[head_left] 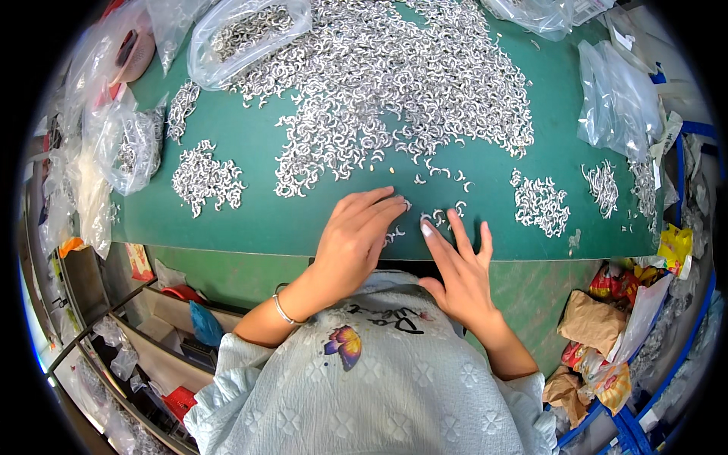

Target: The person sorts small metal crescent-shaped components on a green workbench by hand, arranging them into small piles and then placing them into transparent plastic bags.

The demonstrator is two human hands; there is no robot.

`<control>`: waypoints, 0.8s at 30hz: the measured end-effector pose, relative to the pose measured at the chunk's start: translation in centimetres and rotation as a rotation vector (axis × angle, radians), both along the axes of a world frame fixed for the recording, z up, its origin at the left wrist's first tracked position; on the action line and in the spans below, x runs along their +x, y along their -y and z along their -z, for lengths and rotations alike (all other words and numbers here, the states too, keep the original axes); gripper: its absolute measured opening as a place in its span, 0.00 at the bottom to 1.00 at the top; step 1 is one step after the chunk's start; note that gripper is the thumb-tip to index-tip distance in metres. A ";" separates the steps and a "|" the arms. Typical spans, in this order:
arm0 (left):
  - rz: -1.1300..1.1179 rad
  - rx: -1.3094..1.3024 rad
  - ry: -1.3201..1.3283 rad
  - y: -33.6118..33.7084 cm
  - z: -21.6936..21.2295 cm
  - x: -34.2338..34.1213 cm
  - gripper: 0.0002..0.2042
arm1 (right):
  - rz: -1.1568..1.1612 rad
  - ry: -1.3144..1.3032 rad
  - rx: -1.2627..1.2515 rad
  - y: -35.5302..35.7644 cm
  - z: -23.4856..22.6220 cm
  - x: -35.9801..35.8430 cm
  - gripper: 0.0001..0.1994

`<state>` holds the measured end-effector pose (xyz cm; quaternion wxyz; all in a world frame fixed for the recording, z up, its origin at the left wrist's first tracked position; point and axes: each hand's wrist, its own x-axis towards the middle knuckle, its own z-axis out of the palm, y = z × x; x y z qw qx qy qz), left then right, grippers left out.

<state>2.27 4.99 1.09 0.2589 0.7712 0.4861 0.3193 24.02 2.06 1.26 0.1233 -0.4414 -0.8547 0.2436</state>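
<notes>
A large heap of small curved silver metal pieces (pixel 394 83) covers the far middle of a green mat (pixel 258 144). My left hand (pixel 355 243) lies flat on the mat's near edge, fingers stretched over a few loose pieces (pixel 393 236). My right hand (pixel 459 269) rests beside it, fingers spread, fingertips touching the mat next to several stray pieces (pixel 447 214). Neither hand grips anything that I can see. A thin bracelet (pixel 283 309) circles my left wrist.
Smaller sorted piles lie at the left (pixel 205 178) and right (pixel 540 203) of the mat. Clear plastic bags with more pieces sit at the back left (pixel 243 34), left (pixel 133 144) and right (pixel 618 98). Shelves stand lower left; crumpled wrappers (pixel 599 318) fill a bin lower right.
</notes>
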 end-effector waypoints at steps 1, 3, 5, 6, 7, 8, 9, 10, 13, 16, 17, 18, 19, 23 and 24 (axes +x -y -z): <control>0.000 0.000 -0.003 0.0 -0.1 0.0 0.17 | 0.005 0.002 0.011 0.4 0.1 0.5 0.34; 0.003 0.004 0.002 0.0 0.0 0.1 0.17 | 0.027 0.000 0.029 0.7 0.3 1.3 0.34; 0.007 0.011 0.016 0.0 0.2 0.4 0.17 | 0.058 -0.009 0.043 0.9 0.3 1.8 0.34; 0.034 0.011 0.025 0.0 0.2 0.6 0.18 | 0.072 -0.054 0.051 0.9 0.4 1.9 0.33; 0.061 0.011 0.033 -0.1 0.2 0.8 0.18 | 0.082 -0.065 0.049 0.8 0.4 1.8 0.33; 0.088 0.011 0.042 -0.1 0.2 1.1 0.19 | 0.091 -0.076 0.048 0.8 0.4 1.5 0.32; 0.133 0.033 0.011 -0.2 0.0 1.5 0.19 | 0.099 -0.089 0.045 0.7 0.5 1.3 0.31; 0.177 0.054 -0.019 -0.5 -0.3 1.9 0.19 | 0.101 -0.064 0.046 0.6 0.5 1.3 0.31; 0.259 0.075 -0.116 -0.4 -0.4 2.5 0.21 | 0.104 -0.010 0.052 0.5 0.6 1.4 0.30; 0.267 0.079 -0.188 -0.5 -0.4 1.9 0.21 | 0.119 -0.025 0.068 0.8 0.6 2.3 0.30; 0.274 0.082 -0.198 -0.5 -0.4 1.5 0.21 | 0.139 -0.053 0.079 1.0 0.9 2.5 0.31; 0.279 0.085 -0.209 -0.6 -0.4 1.3 0.21 | 0.157 -0.082 0.088 1.0 1.0 2.6 0.31; 0.285 0.074 -0.180 -0.6 -0.4 1.4 0.21 | 0.143 -0.094 0.084 1.0 1.0 2.5 0.32; 0.313 0.080 -0.160 -0.3 0.0 1.9 0.20 | 0.075 -0.119 0.040 0.8 1.2 1.3 0.37; 0.320 0.094 -0.177 -0.2 0.1 1.9 0.20 | 0.081 -0.083 0.042 0.9 1.1 1.6 0.36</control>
